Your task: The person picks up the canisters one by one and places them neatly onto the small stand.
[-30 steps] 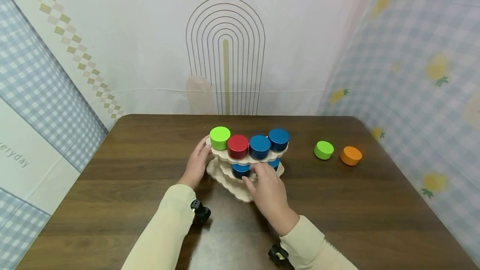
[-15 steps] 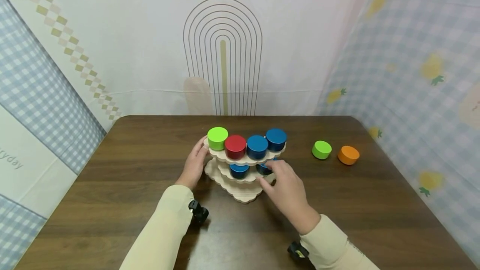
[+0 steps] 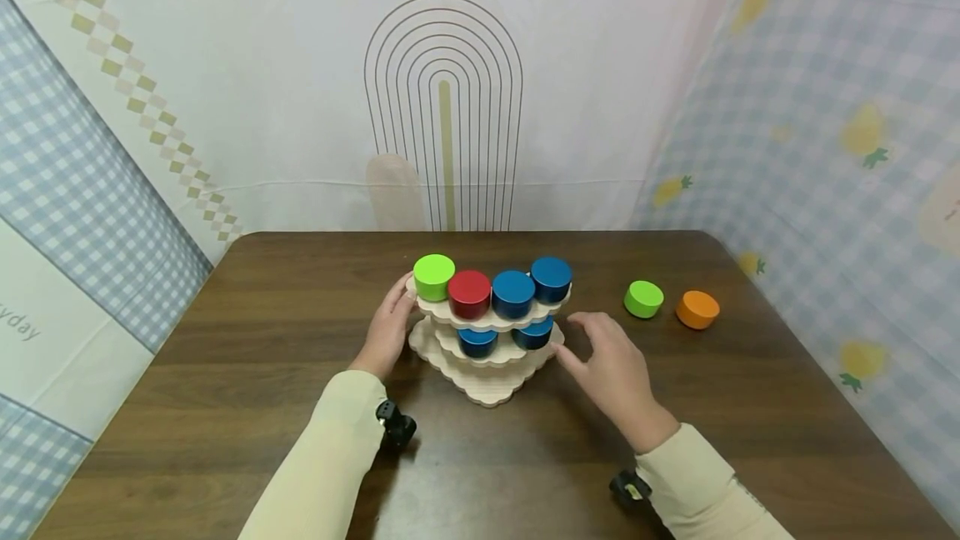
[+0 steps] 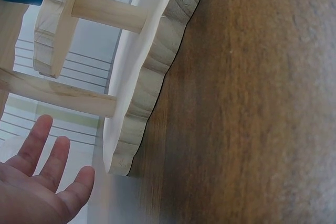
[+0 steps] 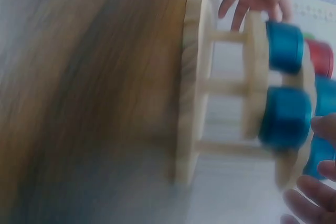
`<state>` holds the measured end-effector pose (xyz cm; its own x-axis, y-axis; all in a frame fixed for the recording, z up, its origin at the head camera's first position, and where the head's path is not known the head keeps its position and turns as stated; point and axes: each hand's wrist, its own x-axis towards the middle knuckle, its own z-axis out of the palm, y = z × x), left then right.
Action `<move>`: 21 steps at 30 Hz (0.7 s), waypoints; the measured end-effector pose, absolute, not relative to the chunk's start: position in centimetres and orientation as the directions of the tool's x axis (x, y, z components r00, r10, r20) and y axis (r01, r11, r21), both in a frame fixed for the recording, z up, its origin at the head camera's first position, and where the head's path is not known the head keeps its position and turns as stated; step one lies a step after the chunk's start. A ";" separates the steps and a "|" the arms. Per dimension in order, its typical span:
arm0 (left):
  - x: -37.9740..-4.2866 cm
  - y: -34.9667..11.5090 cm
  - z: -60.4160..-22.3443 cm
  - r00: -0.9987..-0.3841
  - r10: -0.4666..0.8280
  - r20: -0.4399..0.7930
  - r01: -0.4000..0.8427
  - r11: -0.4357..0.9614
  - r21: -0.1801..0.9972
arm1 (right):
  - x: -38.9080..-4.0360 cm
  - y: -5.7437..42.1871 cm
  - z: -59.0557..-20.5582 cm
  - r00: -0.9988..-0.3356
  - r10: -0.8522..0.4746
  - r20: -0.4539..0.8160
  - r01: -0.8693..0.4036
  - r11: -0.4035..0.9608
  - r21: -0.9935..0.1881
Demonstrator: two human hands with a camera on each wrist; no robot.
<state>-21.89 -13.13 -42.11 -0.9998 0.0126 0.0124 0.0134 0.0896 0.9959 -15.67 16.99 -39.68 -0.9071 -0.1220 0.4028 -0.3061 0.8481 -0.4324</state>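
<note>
A three-tier wooden stand with scalloped edges [image 3: 487,386] stands in the middle of the table. Its top tier carries a lime green cylinder [image 3: 434,277], a red cylinder [image 3: 469,294] and two blue cylinders [image 3: 513,294]. Below, on the middle tier, sit a left blue cylinder [image 3: 477,343] and a right blue cylinder [image 3: 533,334]. My left hand [image 3: 386,330] touches the top tier's left edge; three of its fingers [image 4: 52,163] extend loosely, while the thumb is hidden in the left wrist view. Right of the stand, my right hand [image 3: 611,369] holds nothing, thumb and fingers apart.
On the right of the brown table [image 3: 225,407] lie a light green cylinder [image 3: 643,299] and an orange cylinder [image 3: 698,310], close together. A printed cloth [image 3: 300,107] hangs behind the table's back edge, and checked cloth [image 3: 825,148] hangs at the right.
My right hand has drawn back to the right, away from the middle tier, uncovering the right blue cylinder there. The left hand stays at the stand's left edge.
</note>
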 end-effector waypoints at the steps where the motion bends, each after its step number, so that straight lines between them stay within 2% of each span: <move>1: -21.9 -13.1 -42.1 -1.000 0.013 0.012 0.013 0.087 0.996 | -15.9 17.3 -39.8 -0.911 -0.117 0.396 -0.298 0.850 -0.435; 8: -21.8 -13.2 -42.2 -1.000 0.017 0.013 0.015 0.103 0.995 | -17.7 19.8 -40.3 -0.929 -0.079 0.362 -0.245 0.866 -0.437; 21: -21.9 -13.3 -42.4 -1.000 0.011 0.015 0.017 0.123 0.992 | -21.1 23.1 -41.5 -0.924 -0.023 0.381 -0.206 0.871 -0.447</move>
<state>-21.94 -13.26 -42.45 -0.9998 0.0110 0.0153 0.0165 0.1227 0.9923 -21.10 23.06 -41.50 -0.9241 -0.0232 0.3815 -0.2062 0.8707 -0.4466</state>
